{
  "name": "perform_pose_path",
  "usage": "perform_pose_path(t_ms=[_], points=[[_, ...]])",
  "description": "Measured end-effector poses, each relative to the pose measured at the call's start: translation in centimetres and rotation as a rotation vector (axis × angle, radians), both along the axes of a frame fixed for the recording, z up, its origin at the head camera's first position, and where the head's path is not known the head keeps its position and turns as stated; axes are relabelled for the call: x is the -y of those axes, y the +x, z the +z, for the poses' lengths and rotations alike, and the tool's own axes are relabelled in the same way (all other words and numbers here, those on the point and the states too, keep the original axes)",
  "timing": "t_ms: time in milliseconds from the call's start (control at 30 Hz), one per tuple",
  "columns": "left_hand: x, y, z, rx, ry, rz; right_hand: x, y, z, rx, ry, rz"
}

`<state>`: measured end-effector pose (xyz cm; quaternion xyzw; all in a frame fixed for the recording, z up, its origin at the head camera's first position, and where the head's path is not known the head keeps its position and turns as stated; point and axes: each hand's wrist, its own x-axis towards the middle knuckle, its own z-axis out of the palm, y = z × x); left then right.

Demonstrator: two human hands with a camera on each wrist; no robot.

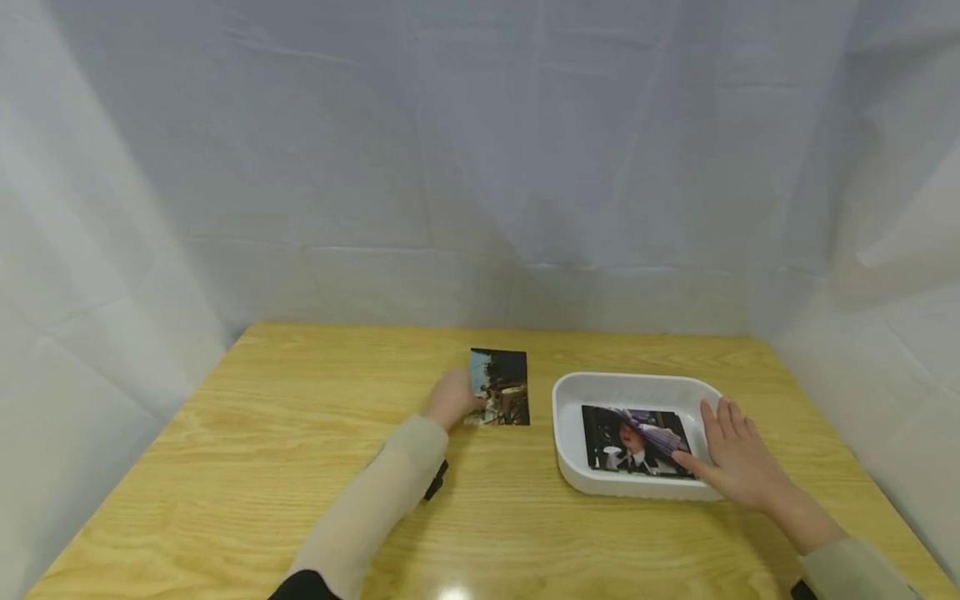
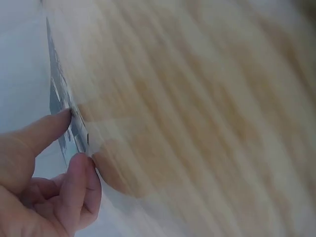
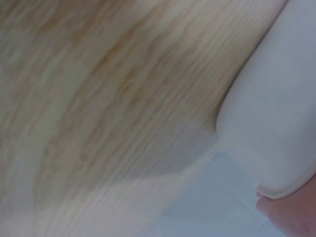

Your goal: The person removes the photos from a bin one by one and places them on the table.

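Note:
My left hand [image 1: 453, 398] is at the left edge of a photo print [image 1: 506, 387], which shows a dark outdoor scene with a strip of blue sky. Up close in the left wrist view, the thumb and curled fingers of that hand pinch the edge of the print [image 2: 76, 129]. To the right is a white plastic tray [image 1: 564, 417] holding several prints; the top photo [image 1: 637, 442] has a purple hat in it. My right hand [image 1: 738, 458] lies with straight fingers on the tray's right rim, its thumb reaching inward over the prints. Only a bit of that hand shows in the right wrist view.
Both the print and the tray are on a light wooden table [image 1: 300, 417]. White sheeting [image 1: 480, 167] hangs behind the table and down both sides. A dark band [image 1: 437, 481] is strapped near the left sleeve's cuff.

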<state>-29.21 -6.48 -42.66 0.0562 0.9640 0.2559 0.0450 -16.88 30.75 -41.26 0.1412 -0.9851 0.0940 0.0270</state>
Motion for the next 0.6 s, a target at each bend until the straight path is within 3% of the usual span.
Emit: perform_pose_path(t_ms=[233,400,600], points=[[-0.3,0.1,0.2,-0.037,-0.074,-0.041,-0.1,0.0,0.1,0.007,-0.002,0.000],[-1.9,0.4,2.5,-0.074,-0.079,-0.068,-0.3,0.1,0.0,0.005,-0.010,0.003],[-5.8,1.1,4.9,-0.178,-0.029,-0.160,-0.3,0.1,0.0,-0.014,-0.005,0.007]])
